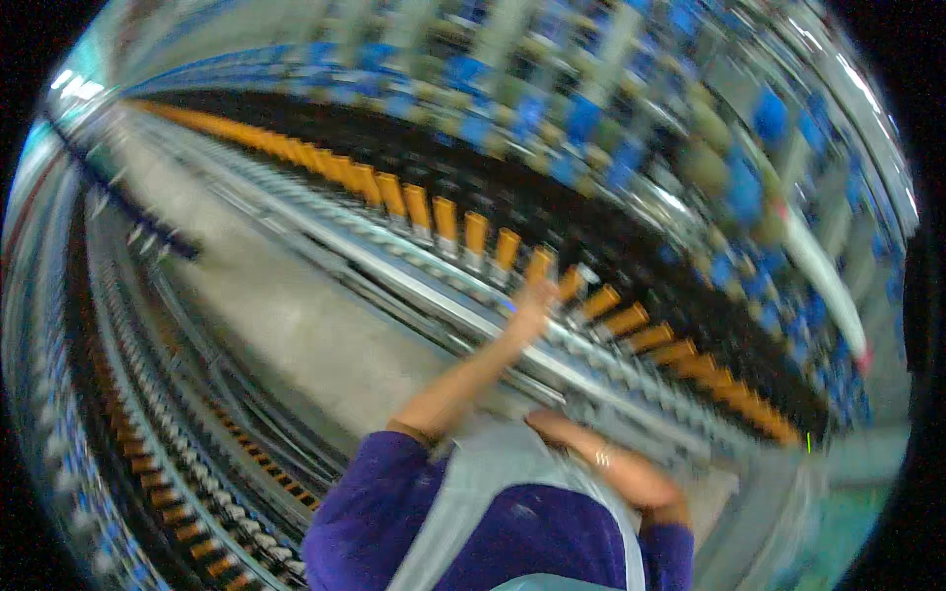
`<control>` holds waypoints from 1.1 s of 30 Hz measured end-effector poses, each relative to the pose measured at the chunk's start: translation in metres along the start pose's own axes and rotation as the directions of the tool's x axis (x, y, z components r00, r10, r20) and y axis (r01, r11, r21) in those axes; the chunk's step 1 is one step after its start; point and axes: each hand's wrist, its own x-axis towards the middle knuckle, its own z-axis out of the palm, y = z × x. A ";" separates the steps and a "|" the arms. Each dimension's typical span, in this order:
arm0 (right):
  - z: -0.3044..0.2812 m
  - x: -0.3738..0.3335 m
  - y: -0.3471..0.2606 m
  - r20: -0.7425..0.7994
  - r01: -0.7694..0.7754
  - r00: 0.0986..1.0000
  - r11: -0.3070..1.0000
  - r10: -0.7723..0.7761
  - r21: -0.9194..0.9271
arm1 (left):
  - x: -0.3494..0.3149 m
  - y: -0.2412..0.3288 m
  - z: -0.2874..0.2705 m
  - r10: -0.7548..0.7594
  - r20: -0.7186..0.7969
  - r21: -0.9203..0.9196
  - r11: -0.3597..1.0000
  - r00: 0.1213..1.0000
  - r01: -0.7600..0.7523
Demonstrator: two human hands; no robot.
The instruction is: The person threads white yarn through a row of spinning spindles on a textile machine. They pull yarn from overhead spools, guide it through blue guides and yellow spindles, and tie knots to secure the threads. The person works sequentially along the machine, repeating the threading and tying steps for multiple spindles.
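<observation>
My left hand (534,303) reaches out to the row of orange bobbins, at the lower part of one orange bobbin (541,262). Motion smears its fingers, so whether they grip that bobbin or only touch it does not show. Close to its right side leans another orange bobbin (570,284). My right hand (549,426) is held low against the grey apron (498,458), near my waist. Its fingers are hidden or too blurred to make out, as is anything in them.
A long spinning machine frame carries the orange bobbins along a metal rail (463,305). Above hang blurred blue and beige spools (581,120). A second machine (148,473) stands at the left, across a pale aisle floor (305,330). A dark bar (138,212) juts out at far left.
</observation>
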 end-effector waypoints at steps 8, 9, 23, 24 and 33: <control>-0.042 -0.030 -0.041 -0.028 0.186 0.971 0.827 -0.237 -0.530 | 0.018 0.034 -0.005 -0.569 0.280 -0.244 0.737 0.773 0.630; -0.048 -0.038 -0.042 -0.075 0.225 0.950 0.835 -0.302 -0.502 | 0.026 0.034 -0.013 -0.562 0.219 -0.233 0.764 0.798 0.602; -0.057 -0.088 -0.020 -0.512 0.486 0.858 -0.397 0.046 0.779 | 0.060 0.029 -0.091 -0.616 0.533 -0.474 0.351 0.581 0.808; -0.061 -0.085 -0.023 -0.553 0.514 0.831 -0.458 0.057 0.726 | 0.062 0.032 -0.091 -0.640 0.546 -0.457 0.312 0.540 0.833; -0.146 -0.072 -0.033 -0.656 0.706 0.707 -0.218 0.263 0.674 | 0.058 0.028 -0.088 -0.646 0.494 -0.395 0.429 0.582 0.812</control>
